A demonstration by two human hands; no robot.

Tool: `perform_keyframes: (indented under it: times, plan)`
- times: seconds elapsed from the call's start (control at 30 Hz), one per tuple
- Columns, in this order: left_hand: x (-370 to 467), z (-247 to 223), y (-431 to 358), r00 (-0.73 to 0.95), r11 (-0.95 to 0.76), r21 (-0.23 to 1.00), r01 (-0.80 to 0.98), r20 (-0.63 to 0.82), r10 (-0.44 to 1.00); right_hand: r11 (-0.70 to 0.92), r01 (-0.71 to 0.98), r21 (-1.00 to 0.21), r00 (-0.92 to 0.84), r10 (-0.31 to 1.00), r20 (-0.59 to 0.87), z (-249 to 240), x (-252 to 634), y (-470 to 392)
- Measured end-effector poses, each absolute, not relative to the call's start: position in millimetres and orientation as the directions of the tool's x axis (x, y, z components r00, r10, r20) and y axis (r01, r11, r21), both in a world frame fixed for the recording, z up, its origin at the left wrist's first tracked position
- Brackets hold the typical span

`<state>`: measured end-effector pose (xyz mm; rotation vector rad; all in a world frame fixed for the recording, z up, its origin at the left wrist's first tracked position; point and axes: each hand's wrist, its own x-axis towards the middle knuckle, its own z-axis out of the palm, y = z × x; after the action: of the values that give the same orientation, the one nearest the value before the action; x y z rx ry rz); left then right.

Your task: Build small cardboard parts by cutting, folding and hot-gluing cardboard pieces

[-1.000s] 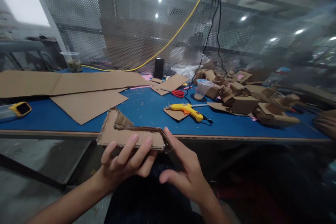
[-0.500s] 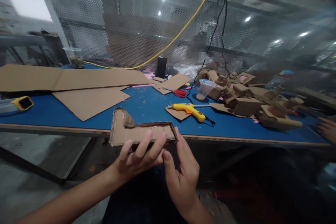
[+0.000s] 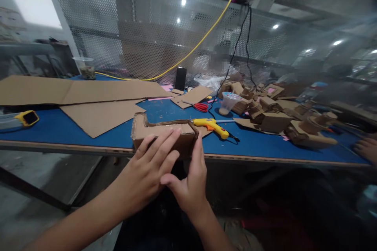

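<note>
An L-shaped hollow cardboard piece, with a raised end at the left, is held up at the table's front edge. My left hand grips it, fingers laid over its near side and top edge; the thumb is hidden. Against its right end my right hand presses its fingers, thumb apart and pointing left. Just behind the piece lies a yellow hot glue gun with a glue stick at its back, on a cardboard scrap. Red-handled scissors lie farther back.
Large cardboard sheets cover the left of the blue table, near a yellow-ended tool. A plastic cup and a heap of cardboard parts stand right. Another person's hand shows at far right.
The cardboard piece has tilted so its near face shows more, and has risen slightly. My left hand has turned its back upward over it; my right hand has shifted a little left.
</note>
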<state>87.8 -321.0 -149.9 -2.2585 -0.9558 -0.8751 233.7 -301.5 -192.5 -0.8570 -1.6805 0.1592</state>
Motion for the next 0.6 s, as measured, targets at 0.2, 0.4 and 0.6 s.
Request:
perform_keyframes:
  times: [0.2, 0.4, 0.6]
  plan:
    - [61, -138, -319, 0.206, -0.566, 0.039, 0.823, 0.909, 0.362, 0.586, 0.422, -0.691, 0.152, 0.706, 0.692, -190, 209, -289]
    - [23, -172, -280, -0.183, -0.417, 0.645, 0.640, 0.655, 0.733, 0.566, 0.476, -0.673, 0.259, 0.641, 0.722, -184, 194, -277]
    - [50, -185, -274, -0.180, -0.538, 0.637, 0.553, 0.721, 0.669, 0.607, 0.512, -0.608, 0.248, 0.573, 0.781, -188, 193, -284]
